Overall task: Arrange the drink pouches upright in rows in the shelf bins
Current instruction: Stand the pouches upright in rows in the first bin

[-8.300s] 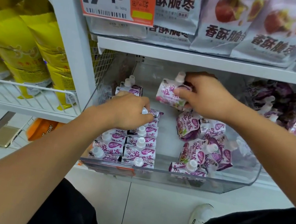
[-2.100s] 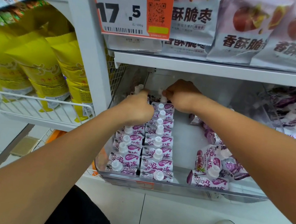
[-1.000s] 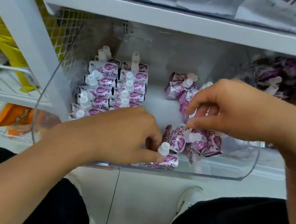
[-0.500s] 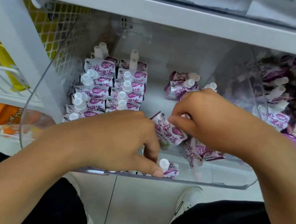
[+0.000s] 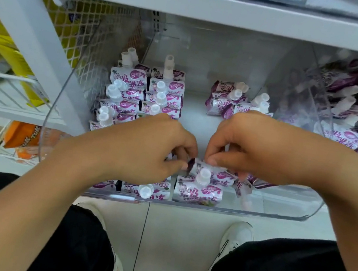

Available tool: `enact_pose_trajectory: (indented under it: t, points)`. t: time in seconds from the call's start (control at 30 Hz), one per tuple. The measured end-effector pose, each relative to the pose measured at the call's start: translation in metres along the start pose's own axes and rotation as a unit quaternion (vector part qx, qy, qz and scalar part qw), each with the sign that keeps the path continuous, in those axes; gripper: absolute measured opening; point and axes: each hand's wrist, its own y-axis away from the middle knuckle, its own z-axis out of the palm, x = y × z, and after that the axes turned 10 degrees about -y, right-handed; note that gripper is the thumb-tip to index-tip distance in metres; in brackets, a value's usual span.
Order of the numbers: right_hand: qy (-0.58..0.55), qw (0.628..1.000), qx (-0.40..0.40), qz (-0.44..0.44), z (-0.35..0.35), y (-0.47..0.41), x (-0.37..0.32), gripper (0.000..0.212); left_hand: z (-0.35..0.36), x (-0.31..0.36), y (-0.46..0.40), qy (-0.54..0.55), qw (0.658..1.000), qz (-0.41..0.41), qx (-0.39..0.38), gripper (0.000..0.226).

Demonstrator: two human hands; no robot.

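Pouch [image 5: 211,171] pinched by both right hand [image 5: 248,145] and left hand [image 5: 148,149], front of the clear bin [image 5: 289,212], beside standing rows [image 5: 147,93]; released tilted, it likely topples the front pouch [image 5: 197,191]

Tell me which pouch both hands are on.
The pouch behind the front upright one, pinched by left hand and right hand; others sit untouched.

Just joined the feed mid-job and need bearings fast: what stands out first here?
Two bare hands meet low at the front of the clear plastic shelf bin: the left hand and right hand both pinch one purple-and-white spouted drink pouch. Behind the left hand, two neat rows of upright pouches run back. A loose pile of toppled pouches lies at the back right.
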Motion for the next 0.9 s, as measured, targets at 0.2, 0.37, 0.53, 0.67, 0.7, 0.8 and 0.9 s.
enact_pose_trajectory:
  t: [0.2,0.37,0.53,0.67,0.7,0.8,0.9]
  points:
    - [-0.161,0.986,-0.048,0.018,0.007,0.004,-0.002,0.009,0.004,-0.001,-0.001,-0.01,1.0,0.005,-0.024,0.009]
    - [0.021,0.995,-0.086,0.056,0.005,0.011,0.009,0.024,0.003,0.006,-0.001,-0.017,0.999,-0.016,-0.044,0.023]
    - [0.046,0.998,-0.038,-0.022,0.015,0.002,0.012,0.013,0.005,0.005,-0.003,-0.041,0.999,-0.007,-0.032,0.018]
    - [-0.036,0.998,-0.043,-0.023,0.015,0.003,0.013,0.014,0.006,-0.001,-0.004,-0.027,0.999,0.016,-0.023,0.033]
    - [-0.069,0.996,-0.046,-0.01,0.011,0.006,0.012,0.004,0.005,-0.001,-0.003,-0.022,0.999,0.025,-0.029,0.029]
    - [-0.09,0.989,0.114,0.018,-0.021,0.022,0.012,0.005,0.006,-0.001,-0.003,0.002,0.998,0.026,-0.049,0.023]
    - [0.043,0.982,0.159,0.095,-0.03,0.036,0.006,0.02,0.003,0.002,-0.001,0.021,0.998,0.002,-0.062,0.038]
